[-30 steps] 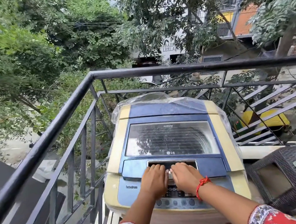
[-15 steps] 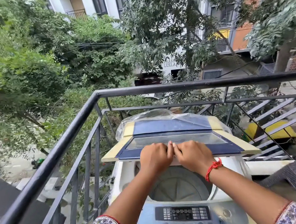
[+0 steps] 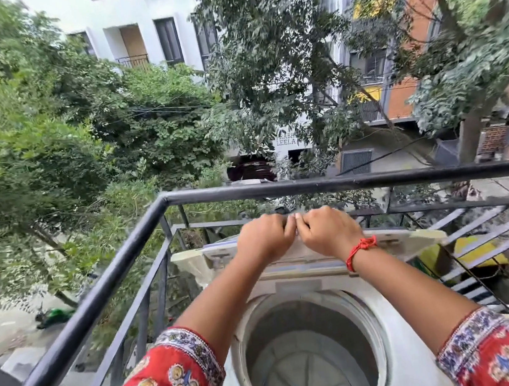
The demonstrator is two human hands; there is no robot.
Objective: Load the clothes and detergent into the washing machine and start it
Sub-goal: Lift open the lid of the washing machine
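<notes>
A top-loading washing machine stands on a balcony below me. Its lid is swung up and back, folded nearly upright against the rear. My left hand and my right hand sit side by side at the lid's raised front edge, fingers curled over it. A red thread is tied round my right wrist. The round drum lies open beneath my arms, and I see nothing inside it. No clothes or detergent are in view.
A black metal railing runs close behind and to the left of the machine. A metal stair with slatted steps drops away at the right. Trees and buildings fill the background beyond the balcony.
Both hands have lifted the lid from flat on the machine up and back to nearly upright, uncovering the drum. The view has tilted up.
</notes>
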